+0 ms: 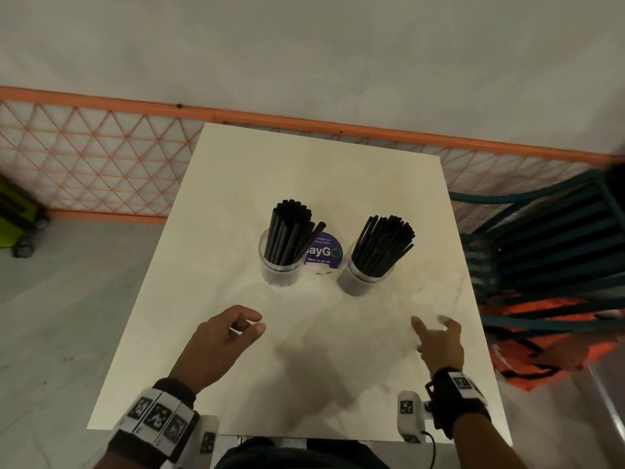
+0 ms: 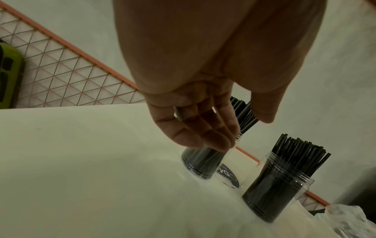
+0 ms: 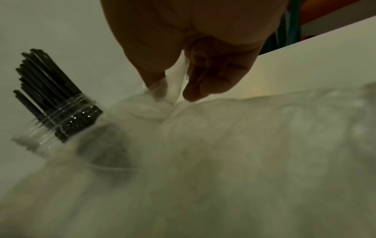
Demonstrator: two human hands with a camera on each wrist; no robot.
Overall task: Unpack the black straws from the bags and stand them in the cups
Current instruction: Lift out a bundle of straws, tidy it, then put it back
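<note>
Two clear cups stand on the white table (image 1: 304, 170), each full of upright black straws. The left cup (image 1: 279, 269) (image 2: 201, 162) holds one bundle of straws (image 1: 291, 231), the right cup (image 1: 365, 272) (image 2: 274, 193) (image 3: 61, 122) another (image 1: 385, 245). My left hand (image 1: 252, 323) hovers in front of the left cup, its fingers (image 2: 203, 132) loosely bent and holding nothing. My right hand (image 1: 436, 333) is in front of the right cup. In the right wrist view its thumb and fingers (image 3: 205, 83) pinch an empty clear plastic bag (image 3: 223, 145) that drapes below it.
A round purple sticker (image 1: 323, 255) lies on the table between the cups. A teal slatted chair (image 1: 548, 245) with an orange bag (image 1: 541, 350) under it stands right of the table. An orange mesh fence (image 1: 101, 157) runs behind, and a green case (image 1: 13, 211) sits at far left.
</note>
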